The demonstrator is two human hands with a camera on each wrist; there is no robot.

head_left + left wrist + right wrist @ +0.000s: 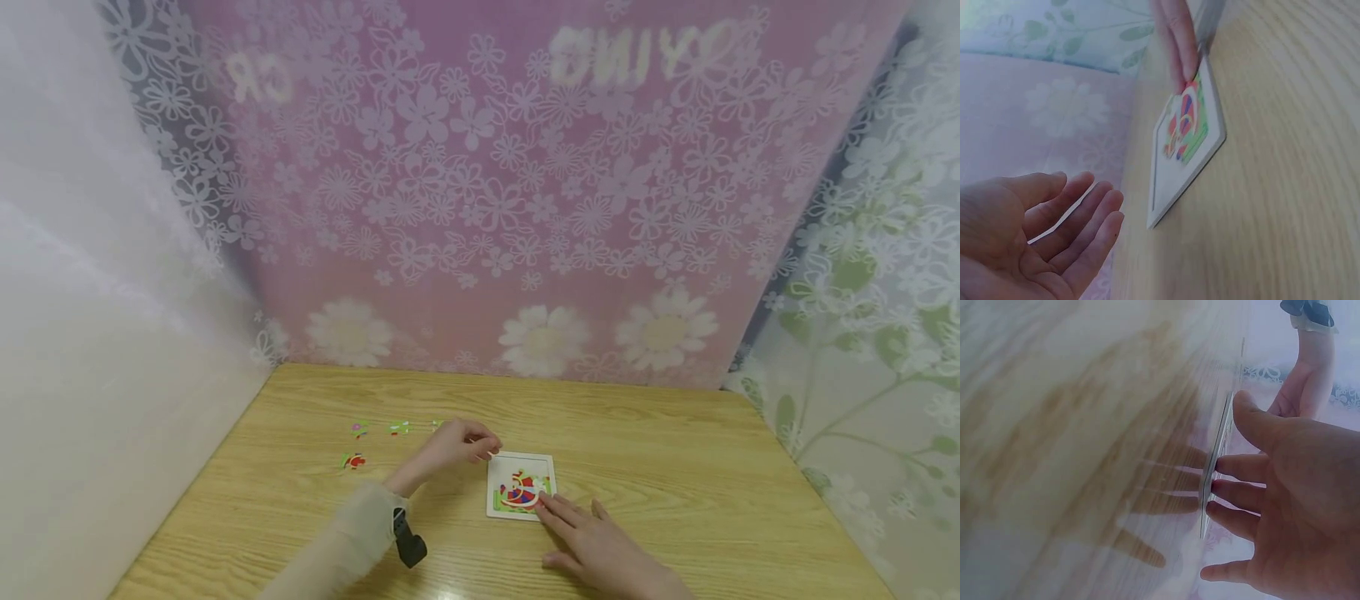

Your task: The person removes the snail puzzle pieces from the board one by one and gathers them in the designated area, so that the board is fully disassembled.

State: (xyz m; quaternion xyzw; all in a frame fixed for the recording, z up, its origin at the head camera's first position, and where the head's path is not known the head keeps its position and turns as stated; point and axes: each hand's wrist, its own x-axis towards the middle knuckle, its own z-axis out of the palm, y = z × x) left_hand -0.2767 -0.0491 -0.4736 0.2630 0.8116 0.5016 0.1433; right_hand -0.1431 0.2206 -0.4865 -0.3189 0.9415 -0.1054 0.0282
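Note:
A white square puzzle board lies on the wooden table, its lower part filled with red, green and blue picture pieces. My left hand hovers by the board's upper left corner. In the left wrist view this left hand has loosely bent fingers and nothing visible in them. Fingertips of my right hand rest on the board's lower right part. Seen from the right wrist, the right hand keeps its fingers nearly straight, touching the board, which appears edge-on.
Loose puzzle pieces lie left of the board: a red and green one, a purple and green group, and a white and green group. More lie partly behind the left hand. A pink flowered curtain stands along the table's far edge.

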